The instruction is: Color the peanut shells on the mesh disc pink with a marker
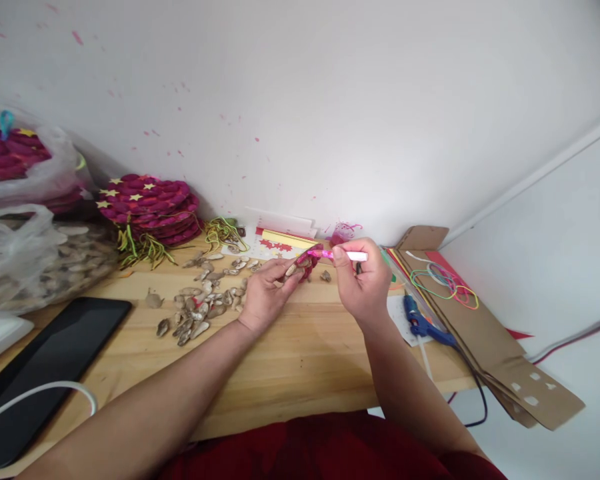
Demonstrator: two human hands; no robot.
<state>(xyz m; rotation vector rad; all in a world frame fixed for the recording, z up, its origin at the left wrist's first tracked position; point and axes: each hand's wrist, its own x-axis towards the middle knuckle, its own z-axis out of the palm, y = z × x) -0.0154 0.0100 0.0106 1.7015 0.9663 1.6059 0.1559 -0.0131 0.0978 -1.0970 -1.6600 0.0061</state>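
My left hand [270, 287] is closed on a piece made of shells [307, 263], partly magenta and partly bare tan, holding it tilted above the table. In my right hand [363, 283] is a slim paintbrush [355, 256] with a white, pink-stained handle. Its tip meets the upper edge of the shell piece. Loose brown shell halves [200, 310], pale inside and much like peanut shells, lie scattered left of my left hand. Just behind my hands, a small cup with pink paint [340, 237] stands against the wall, partly hidden.
Magenta discs with yellow stars [153, 207] are stacked at the left, beside plastic bags [15, 260] of shells and discs. A black tablet [55, 373] lies front left. At right are a blue glue gun [425, 323], cardboard [485, 340] and coloured cords [445, 280]. Red paper stars [275, 245] lie behind.
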